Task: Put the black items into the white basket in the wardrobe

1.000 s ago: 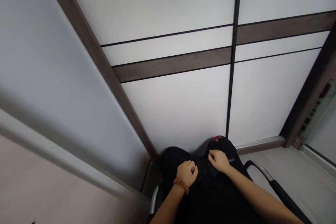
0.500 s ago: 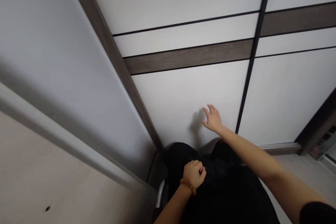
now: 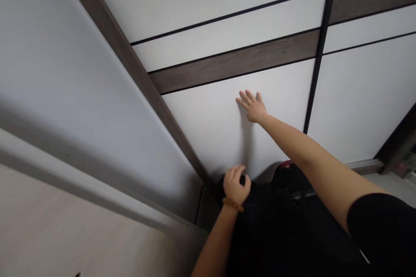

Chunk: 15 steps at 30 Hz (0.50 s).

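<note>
right hand [image 3: 251, 106] open wide, fingers spread at white door panel [image 3: 201, 125], contact unclear, left hand [image 3: 236, 185] curled narrow on black cloth [image 3: 260, 225], grip unclear, bead bracelet [image 3: 233, 204] on left wrist, brown trim strip [image 3: 234, 62] above panel

Under the right hand [image 3: 251, 106], a smooth white door panel [image 3: 208, 134] is crossed by a dark brown wood-grain band [image 3: 234, 62] edged with thin black lines. Below the left hand [image 3: 236, 185], plain black fabric [image 3: 286, 233] carries a small dark red patch [image 3: 286, 165] to that hand's right. Orange-brown round beads [image 3: 233, 204] circle the left wrist, a black sleeve [image 3: 380, 229] covers the right upper arm, and a pale grey wall [image 3: 97, 95] lies left of the hands.
</note>
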### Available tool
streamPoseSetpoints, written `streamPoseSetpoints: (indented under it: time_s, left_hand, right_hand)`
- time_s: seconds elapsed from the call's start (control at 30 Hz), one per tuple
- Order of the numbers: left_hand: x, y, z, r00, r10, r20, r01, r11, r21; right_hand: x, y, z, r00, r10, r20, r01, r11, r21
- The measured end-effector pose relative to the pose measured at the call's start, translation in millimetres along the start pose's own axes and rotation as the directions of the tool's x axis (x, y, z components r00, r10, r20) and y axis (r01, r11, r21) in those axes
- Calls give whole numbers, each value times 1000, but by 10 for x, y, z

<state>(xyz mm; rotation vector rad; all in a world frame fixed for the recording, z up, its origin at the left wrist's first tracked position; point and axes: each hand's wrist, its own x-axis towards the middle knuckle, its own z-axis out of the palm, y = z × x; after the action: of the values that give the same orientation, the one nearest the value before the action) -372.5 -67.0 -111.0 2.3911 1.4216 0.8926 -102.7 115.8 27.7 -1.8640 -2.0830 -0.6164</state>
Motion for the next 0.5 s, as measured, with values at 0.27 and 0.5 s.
streamPoseSetpoints:
  time_s: [0.27,0.5]
  left_hand:
    - [1635,-255,-784,976,-160,-151,206,903,376]
    - [2194,-311,-898,962,-265,-71,271,880,391]
  right_hand:
    - [36,9,62,1000,1,-9,-1,1000,5]
    - [-11,33,13,999,28,29,-29,999,45]
